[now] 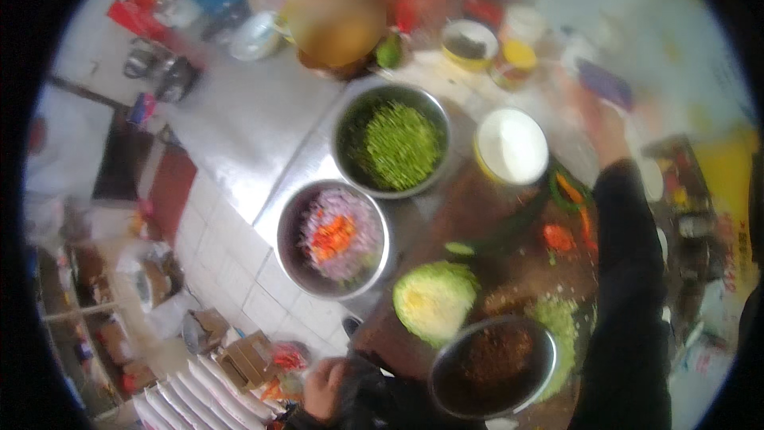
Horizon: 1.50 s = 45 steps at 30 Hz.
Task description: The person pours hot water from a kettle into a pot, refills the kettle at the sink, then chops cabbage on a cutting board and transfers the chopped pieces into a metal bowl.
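Note:
My right arm stretches across the right side, and my right hand (598, 125) is at a blurred purple object (606, 85) by the wall; whether it grips it is unclear. My left hand (324, 388) hangs low with curled fingers, away from the board; I cannot tell if it holds anything. On the brown cutting board (412, 334) are a cut cabbage (436, 301), finely chopped pale green bits (555, 334), and a metal bowl (554, 364) with a brown mixture. A long green vegetable (507, 233), a red-orange piece (558, 239) and orange peppers (570, 188) lie farther up.
Two steel bowls stand left of the board: one holds chopped greens (403, 143), the other chopped purple onion (358, 239) with orange bits. Beyond are a white-lined bowl (513, 146), a bowl of dark contents (470, 48) and a yellow-lidded jar (516, 60). White sacks (197, 394) lie lower left.

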### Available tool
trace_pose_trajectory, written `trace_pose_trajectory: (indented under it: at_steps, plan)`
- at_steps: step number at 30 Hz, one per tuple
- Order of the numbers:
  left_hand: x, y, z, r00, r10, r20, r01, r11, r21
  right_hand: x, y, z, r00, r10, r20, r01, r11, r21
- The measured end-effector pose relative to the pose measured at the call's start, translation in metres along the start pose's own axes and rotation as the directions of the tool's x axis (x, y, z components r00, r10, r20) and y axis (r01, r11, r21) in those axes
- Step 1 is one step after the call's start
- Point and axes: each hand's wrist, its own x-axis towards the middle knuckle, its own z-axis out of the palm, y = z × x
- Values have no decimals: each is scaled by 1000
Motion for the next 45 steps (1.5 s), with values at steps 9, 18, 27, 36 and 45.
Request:
trace_pose_trajectory:
  at_steps: [9, 18, 27, 36, 45]
  plan:
    - [8, -10, -3, 984, 44, 170, -30, 996, -85, -61, -82, -62, 940, 247, 235, -285, 195, 938]
    - [6, -28, -17, 941, 81, 328, -90, 996, 13, -268, -157, -158, 946, 268, 184, -295, 467, 834]
    - [-18, -14, 23, 648, 286, 706, -70, 945, -319, -541, -189, -165, 571, 809, 136, -491, 204, 847]
    - [-57, 27, 132, 650, 221, 727, 348, 764, -544, -641, -216, -128, 587, 686, 430, -638, 66, 767]
    - [-189, 54, 150, 844, 293, 449, 88, 750, -656, -672, -119, -156, 721, 567, 398, -590, 201, 782]
